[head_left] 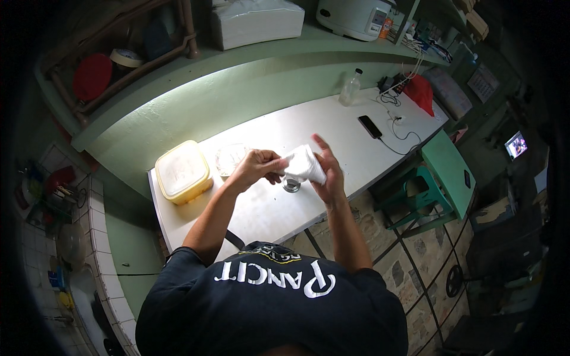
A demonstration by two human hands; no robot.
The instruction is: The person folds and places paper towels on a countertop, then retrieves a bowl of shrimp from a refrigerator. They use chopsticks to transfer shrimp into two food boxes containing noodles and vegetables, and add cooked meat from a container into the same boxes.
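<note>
Above the table, my left hand [256, 168] is closed, pinching the left end of a folded white tissue or thin cloth [304, 163]. The other end of the white piece lies against the palm of my right hand [331, 177], which holds it from the right. One finger of that hand points upward and is smeared by motion. Just below the white piece, a small round metal ring or lid [291, 185] rests on the white tabletop [261, 207]. Behind my left hand sits a pale, roundish clear-looking lid or dish [229, 159], partly covered by that hand.
A yellow lidded tub [183, 173] stands at the table's left end. Farther right are a glass bottle [351, 89], a plugged-in phone [370, 126], cables and a red cloth-like item [419, 95]. A shelf [261, 56] overhangs the back; a green stool [418, 193] stands right.
</note>
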